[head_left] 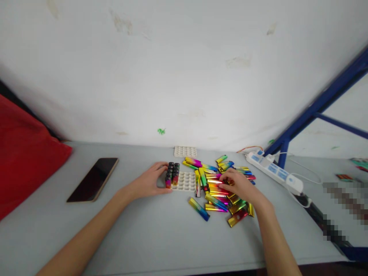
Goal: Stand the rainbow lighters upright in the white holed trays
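Observation:
Beside the left end of the white tray with round pockets [185, 181], my left hand [151, 179] curls thumb and fingers around its edge. Two rows of upright lighters [172, 174] with black tops fill the pockets nearest that hand; the other visible pockets hold nothing. To the right lies a loose pile of shiny rainbow-coloured lighters [217, 188]. My right hand [236, 184] reaches into this pile, its fingers bent and closed at a lighter, which they partly hide. One yellow-blue lighter [199, 209] lies at the pile's near left side.
A second pocketed tray [185, 151] rests by the wall. On the left are a dark phone [94, 180] and a red cloth [28, 149]. A white power strip [274, 172] with cables and a blue metal frame [304, 119] stand right.

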The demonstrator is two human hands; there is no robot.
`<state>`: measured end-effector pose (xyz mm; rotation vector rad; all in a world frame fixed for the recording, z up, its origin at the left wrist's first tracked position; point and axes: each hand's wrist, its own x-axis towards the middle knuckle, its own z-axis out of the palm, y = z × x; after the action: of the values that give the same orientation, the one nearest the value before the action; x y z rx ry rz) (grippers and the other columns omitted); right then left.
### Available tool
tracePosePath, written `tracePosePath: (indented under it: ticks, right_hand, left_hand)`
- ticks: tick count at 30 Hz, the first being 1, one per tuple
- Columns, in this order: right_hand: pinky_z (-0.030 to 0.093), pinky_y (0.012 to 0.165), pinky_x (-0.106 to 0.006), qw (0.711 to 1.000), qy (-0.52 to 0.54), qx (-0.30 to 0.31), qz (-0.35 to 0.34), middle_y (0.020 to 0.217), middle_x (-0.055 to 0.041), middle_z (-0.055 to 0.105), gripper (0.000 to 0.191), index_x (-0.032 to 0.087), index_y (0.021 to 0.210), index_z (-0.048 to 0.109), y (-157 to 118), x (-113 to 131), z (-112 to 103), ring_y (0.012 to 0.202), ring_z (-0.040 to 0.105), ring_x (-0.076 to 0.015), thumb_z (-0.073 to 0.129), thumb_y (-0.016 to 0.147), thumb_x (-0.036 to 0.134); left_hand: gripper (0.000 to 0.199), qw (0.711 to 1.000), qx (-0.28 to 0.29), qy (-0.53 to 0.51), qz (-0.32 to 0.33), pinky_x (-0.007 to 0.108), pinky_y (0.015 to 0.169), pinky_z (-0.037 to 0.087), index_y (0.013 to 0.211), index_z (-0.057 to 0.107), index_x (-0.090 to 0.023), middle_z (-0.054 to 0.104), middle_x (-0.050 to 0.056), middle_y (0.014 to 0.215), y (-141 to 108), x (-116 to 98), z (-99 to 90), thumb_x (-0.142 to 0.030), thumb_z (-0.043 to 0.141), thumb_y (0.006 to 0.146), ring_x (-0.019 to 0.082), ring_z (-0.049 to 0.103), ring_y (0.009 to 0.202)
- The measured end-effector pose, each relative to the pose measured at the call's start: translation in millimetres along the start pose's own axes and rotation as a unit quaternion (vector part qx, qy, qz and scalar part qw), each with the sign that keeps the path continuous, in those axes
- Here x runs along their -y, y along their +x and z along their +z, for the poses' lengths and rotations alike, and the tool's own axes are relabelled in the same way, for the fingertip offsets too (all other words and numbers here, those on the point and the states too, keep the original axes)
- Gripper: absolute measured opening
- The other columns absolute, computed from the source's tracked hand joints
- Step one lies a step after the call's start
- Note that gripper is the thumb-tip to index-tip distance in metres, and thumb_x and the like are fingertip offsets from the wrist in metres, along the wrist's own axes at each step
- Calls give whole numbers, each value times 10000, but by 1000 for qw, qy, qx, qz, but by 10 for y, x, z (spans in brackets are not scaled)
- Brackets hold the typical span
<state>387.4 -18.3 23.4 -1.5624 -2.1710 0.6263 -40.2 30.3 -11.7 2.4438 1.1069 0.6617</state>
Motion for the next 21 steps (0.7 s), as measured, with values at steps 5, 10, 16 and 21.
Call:
tracePosePath:
  ticks: [5, 10, 16, 21]
  right_hand:
    - [572, 853, -399, 989, 145, -41, -3, 1022, -70, 769, 303, 233, 982, 760, 79, 118, 9, 948, 714, -258, 805, 927, 527]
    - [589, 904, -372, 870, 475, -130, 11, 1072, -51, 787, 411, 246, 966, 750, 292, 492, 105, 1006, 727, -230, 928, 816, 585]
    - [560, 678, -281, 771, 632, -76, 6, 792, 43, 644, 471, 270, 1118, 706, 640, 1032, 432, 722, 654, -149, 897, 851, 608]
    - [320, 459, -238, 823, 567, -36, -4, 774, 65, 578, 524, 279, 1122, 627, 669, 1162, 800, 514, 431, -96, 804, 885, 712]
  left_hand:
    - [738, 1000, 14, 13, -1, 546, 1271, 485, 1393, 659, -169, 611, 206, 1531, 4, -44, -20, -558, 902, 815, 401, 590, 1445]
    - [744, 1000, 9, 9, 5, 536, 1273, 483, 1400, 664, -188, 619, 194, 1537, 1, -48, -28, -572, 904, 809, 400, 592, 1443]
    - [733, 1000, 4, 13, 15, 512, 1260, 496, 1393, 671, -227, 626, 173, 1538, -3, -24, -13, -597, 904, 805, 388, 593, 1446]
    - [723, 1000, 7, 13, 7, 529, 1260, 497, 1373, 681, -201, 627, 187, 1536, 2, -55, -26, -592, 901, 806, 398, 596, 1441]
